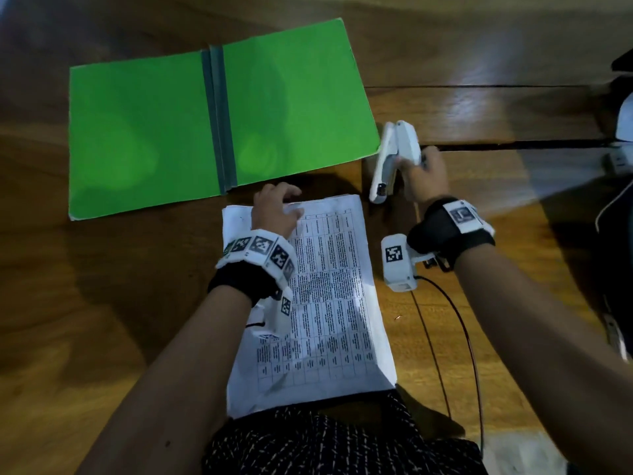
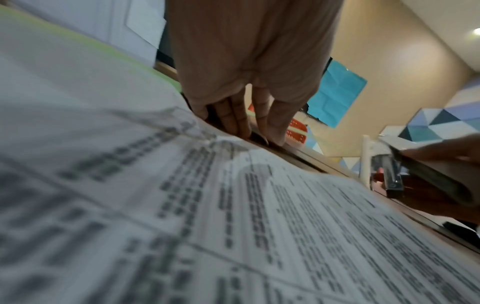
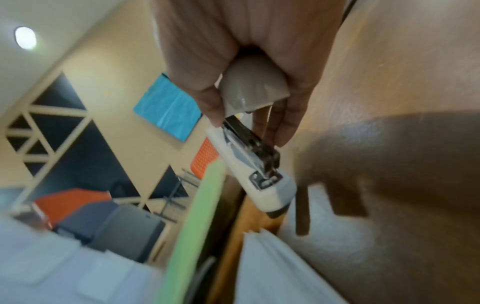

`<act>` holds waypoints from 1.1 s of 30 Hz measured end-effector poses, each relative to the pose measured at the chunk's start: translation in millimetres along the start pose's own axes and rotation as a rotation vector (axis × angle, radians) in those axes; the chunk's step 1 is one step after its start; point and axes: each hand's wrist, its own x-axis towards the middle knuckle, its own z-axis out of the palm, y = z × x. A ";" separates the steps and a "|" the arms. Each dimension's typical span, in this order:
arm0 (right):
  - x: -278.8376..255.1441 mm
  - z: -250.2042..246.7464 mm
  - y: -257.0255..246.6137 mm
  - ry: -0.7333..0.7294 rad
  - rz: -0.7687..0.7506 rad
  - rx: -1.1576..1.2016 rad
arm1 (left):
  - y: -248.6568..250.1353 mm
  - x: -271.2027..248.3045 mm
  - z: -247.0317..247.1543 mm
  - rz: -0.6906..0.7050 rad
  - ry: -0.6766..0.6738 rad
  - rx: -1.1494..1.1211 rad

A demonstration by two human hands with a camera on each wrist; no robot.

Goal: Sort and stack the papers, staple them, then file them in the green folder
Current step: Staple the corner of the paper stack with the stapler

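Observation:
A stack of printed papers lies on the wooden table in front of me. My left hand rests on its far left corner, fingers curled over the top edge. My right hand grips a white stapler just right of the stack's far right corner, lifted and tilted with its mouth toward the papers. In the right wrist view the stapler gapes slightly, thumb and fingers wrapped round its rear end. The green folder lies spread flat beyond the papers.
A black cable runs over the table to the right of the papers. Dark objects and a white item sit at the right edge. A seam runs across the wooden table.

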 end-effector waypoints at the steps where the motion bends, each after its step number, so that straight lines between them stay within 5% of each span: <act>1: -4.5 -4.5 0.7 0.030 0.009 0.113 | -5.1 -2.9 -6.5 -0.024 0.043 -0.007; 6: -35.6 -24.2 -8.6 0.096 -0.010 0.383 | -30.3 -16.6 -29.1 -0.182 0.138 0.090; 11: -71.1 -32.5 -22.0 -0.035 -0.073 0.532 | -37.3 -27.8 -36.7 -0.468 0.170 0.068; 18: -98.5 9.5 -21.8 -0.310 0.277 1.014 | -28.1 -36.1 -26.6 -0.623 0.096 0.135; 24: -114.6 43.8 -17.9 -0.351 0.411 0.717 | -25.2 -34.1 -22.5 -0.566 0.172 -0.079; 33: -115.0 47.7 -16.9 -0.077 0.361 0.118 | -26.3 -40.8 -25.2 -0.558 0.226 -0.346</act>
